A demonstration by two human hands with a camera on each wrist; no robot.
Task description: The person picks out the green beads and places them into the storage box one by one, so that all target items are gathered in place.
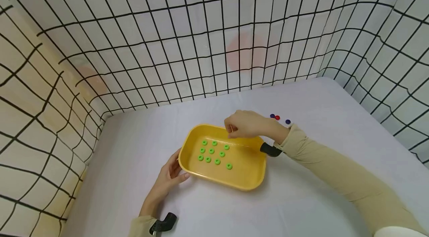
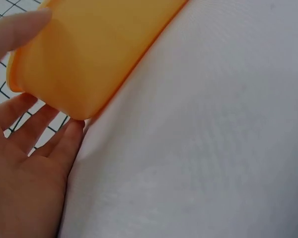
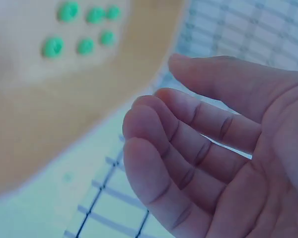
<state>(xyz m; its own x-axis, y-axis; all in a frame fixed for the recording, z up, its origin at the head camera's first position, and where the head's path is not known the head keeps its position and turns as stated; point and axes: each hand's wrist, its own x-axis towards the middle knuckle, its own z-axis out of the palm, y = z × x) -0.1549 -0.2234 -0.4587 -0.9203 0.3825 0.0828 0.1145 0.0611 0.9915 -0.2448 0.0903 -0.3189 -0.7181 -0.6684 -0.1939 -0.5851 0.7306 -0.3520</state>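
Observation:
A yellow tray [image 1: 248, 181] lies on the white cloth. Several small green rings [image 1: 217, 161] sit in rough rows on its floor, mostly in the left half. My left hand [image 1: 169, 173] holds the tray's near left corner, thumb on the front side and fingers around the left end; the left wrist view shows fingertips against the orange-looking wall. Over the tray's far rim is my right hand [image 1: 246, 123], fingers loosely bent. In the right wrist view the thumb [image 3: 208, 72] stands apart from the fingers [image 3: 154, 129], and nothing shows between them.
Behind the right wrist lie two dark blue pieces [image 1: 288, 122] and a red piece [image 1: 277, 117] on the cloth [image 1: 318, 106]. A black wire grid [image 1: 207, 32] borders the back and both sides. A white rounded object [image 1: 400, 231] shows at the lower right edge.

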